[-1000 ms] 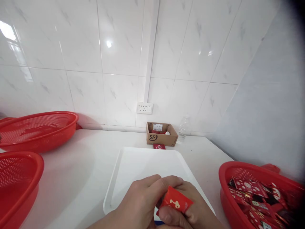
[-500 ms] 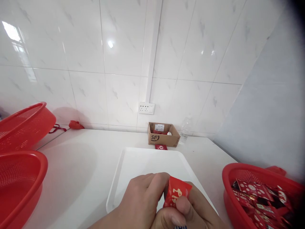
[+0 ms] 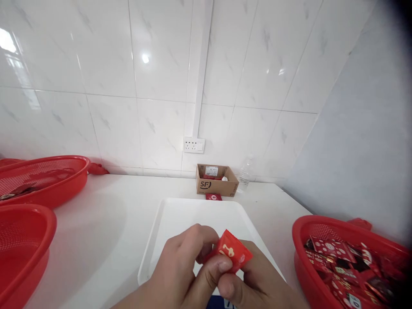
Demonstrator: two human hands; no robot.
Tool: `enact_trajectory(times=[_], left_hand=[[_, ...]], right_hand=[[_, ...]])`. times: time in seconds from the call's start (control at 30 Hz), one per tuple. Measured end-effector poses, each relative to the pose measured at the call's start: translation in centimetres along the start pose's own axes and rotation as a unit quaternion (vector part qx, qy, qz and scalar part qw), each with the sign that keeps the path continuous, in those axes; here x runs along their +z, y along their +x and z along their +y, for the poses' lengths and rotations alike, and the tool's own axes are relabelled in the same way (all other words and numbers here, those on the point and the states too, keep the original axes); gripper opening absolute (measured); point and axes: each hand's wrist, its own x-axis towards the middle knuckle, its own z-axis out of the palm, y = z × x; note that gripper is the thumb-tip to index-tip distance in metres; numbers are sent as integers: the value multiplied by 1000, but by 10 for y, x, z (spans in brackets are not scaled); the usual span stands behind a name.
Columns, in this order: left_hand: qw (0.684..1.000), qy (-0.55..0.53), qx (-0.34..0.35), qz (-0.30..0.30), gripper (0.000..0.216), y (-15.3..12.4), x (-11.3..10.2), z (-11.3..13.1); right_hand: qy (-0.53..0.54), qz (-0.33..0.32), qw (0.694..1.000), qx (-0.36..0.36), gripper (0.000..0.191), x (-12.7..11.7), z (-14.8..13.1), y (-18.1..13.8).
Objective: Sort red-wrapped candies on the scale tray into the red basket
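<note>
A small red packet (image 3: 234,249) with yellow lettering is held up between both my hands, above a white tray (image 3: 189,210). My left hand (image 3: 185,257) is closed on its left side, the thumb pressed across the front. My right hand (image 3: 257,268) grips it from the right, fingers behind and the thumb near the lower edge. Part of the packet is covered by the fingers. Below the hands, a dark blue patch with white markings (image 3: 215,302) shows at the bottom edge; I cannot tell what it belongs to.
At right stands a red basket (image 3: 301,257) full of red and dark packets. Two more red baskets, a back one (image 3: 72,189) and a front one (image 3: 48,227), stand at left. A cardboard box (image 3: 219,187), a dark red packet (image 3: 213,197) and a clear bottle (image 3: 245,174) are near the wall.
The back left basket, tilted up before, has come down level, and dark items show inside. My left thumb has moved onto the packet's front, and the packet has turned. The view has shifted slightly.
</note>
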Motion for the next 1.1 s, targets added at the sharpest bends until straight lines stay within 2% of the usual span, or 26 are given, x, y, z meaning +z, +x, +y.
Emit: enact_trajectory(times=[0.17,0.27,0.33,0.43,0.57,0.7,0.87,1.03,1.1], left_hand=[[983,-140,-115,-37,29,2,-6,3],[967,-201,-150,-46,33,3,-8,3],[962,-218,-159,-50,34,4,-9,3],[966,-200,-145,-70,35,6,-9,5],[970,-187,-110,-111,36,10,-8,9],[971,-181,-102,-116,37,11,-9,9],[973,-167,-108,-117,41,9,-9,7],[972,-173,-109,-118,44,9,-7,6],[971,-176,-113,-117,45,9,-7,5]], right_hand=[[-28,-27,998,-47,44,0,-1,10],[-35,-33,994,-98,47,0,1,14],[-31,-17,994,-105,45,0,2,14],[-24,2,996,-91,38,-1,2,13],[-28,-23,993,-109,41,-2,-1,13],[-46,-14,995,-88,44,-2,-2,10],[3,-38,997,-69,45,0,-2,9],[23,-84,988,-129,40,-2,-5,16],[30,-67,988,-133,40,-1,-6,16]])
